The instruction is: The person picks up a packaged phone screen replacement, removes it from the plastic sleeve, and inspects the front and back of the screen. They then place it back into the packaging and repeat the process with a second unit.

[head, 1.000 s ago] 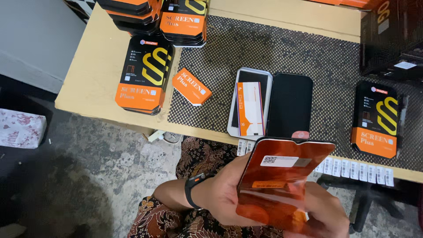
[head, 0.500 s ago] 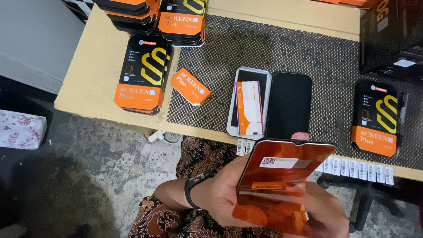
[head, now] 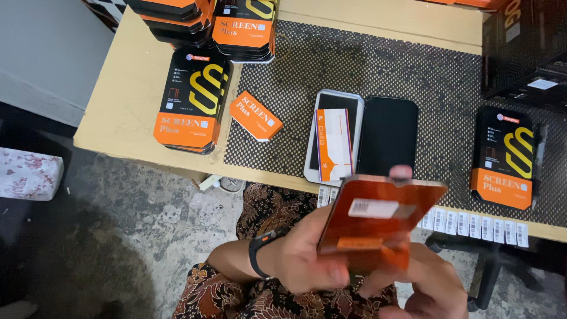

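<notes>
An orange flat package (head: pixel 378 220) with a white barcode sticker is held up in front of me, below the table edge. My left hand (head: pixel 304 257), with a black wristband, grips its left and lower side. From below right, my right hand (head: pixel 428 283) holds its lower right side, and one fingertip shows above the top edge. Just beyond on the black mesh mat (head: pixel 413 71) lie an open white-rimmed tray with an orange-and-white card (head: pixel 333 145) and a black glass panel (head: pixel 387 136).
Stacks of black-and-orange boxes (head: pixel 192 100) stand at the table's left and back. A small orange box (head: pixel 256 116) lies beside them, another black-and-orange box (head: pixel 505 156) lies at right. A strip of barcode stickers (head: pixel 472 224) lines the front edge. A big black box (head: pixel 525 47) sits far right.
The orange package has shifted slightly in my hands, staying in front of me. Nothing on the table has moved.
</notes>
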